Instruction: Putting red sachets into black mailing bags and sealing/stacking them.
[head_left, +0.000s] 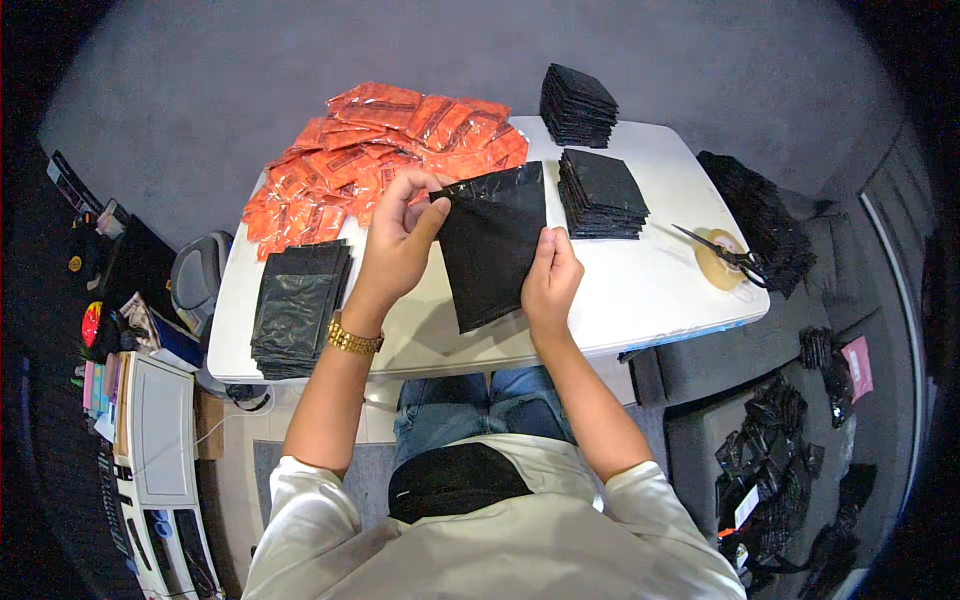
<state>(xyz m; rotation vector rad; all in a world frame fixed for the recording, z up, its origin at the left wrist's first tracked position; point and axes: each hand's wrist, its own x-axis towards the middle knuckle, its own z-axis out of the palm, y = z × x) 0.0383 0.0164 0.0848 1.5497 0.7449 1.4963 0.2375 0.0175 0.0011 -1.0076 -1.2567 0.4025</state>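
Between my hands, above the white table (pixel 660 270), I hold up a flat black plastic bag (pixel 490 240). My left hand (pixel 405 235) pinches its upper left corner between thumb and fingers. Lower on the right edge, my right hand (pixel 553 278) grips the bag with the thumb in front. Left of my left wrist lies a stack of black plastic bags (pixel 295 310). Behind my left hand spreads a heap of orange packets in clear wrapping (pixel 370 145). To the right of the held bag stands another stack of black bags (pixel 602 195).
A taller black stack (pixel 578 105) stands at the table's far edge. Scissors (pixel 735 258) rest on a roll of clear tape (pixel 718 268) at the right. Black bags (pixel 765 450) litter the grey sofa (pixel 700 365). A chair (pixel 200 275) and white cabinet (pixel 165 430) are at the left.
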